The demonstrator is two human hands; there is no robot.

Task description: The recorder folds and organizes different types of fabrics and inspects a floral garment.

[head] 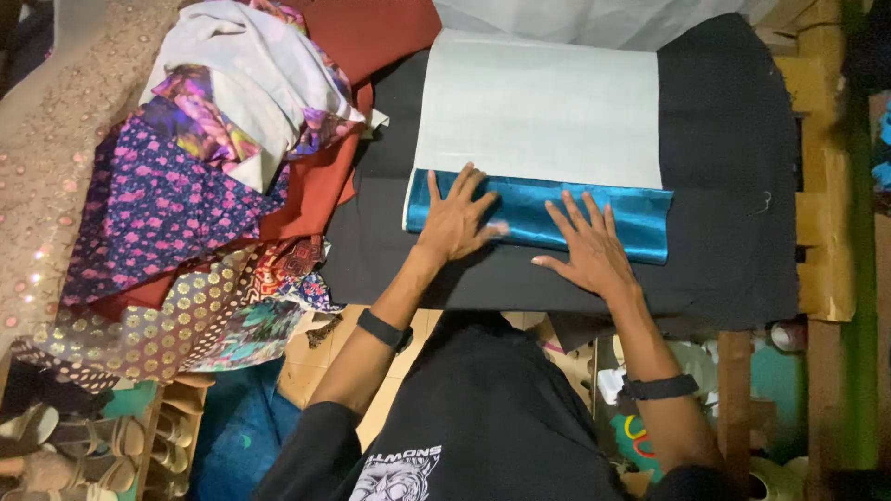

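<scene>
Hands pressed flat, fingers spread: left hand and right hand rest side by side atop the blue satin fold, white cloth just beyond.

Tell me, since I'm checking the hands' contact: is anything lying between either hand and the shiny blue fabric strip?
Nothing visible does. The left hand and right hand both rest flat, fingers spread, directly on the blue fabric strip. The fabric pile sits apart at the left.
</scene>
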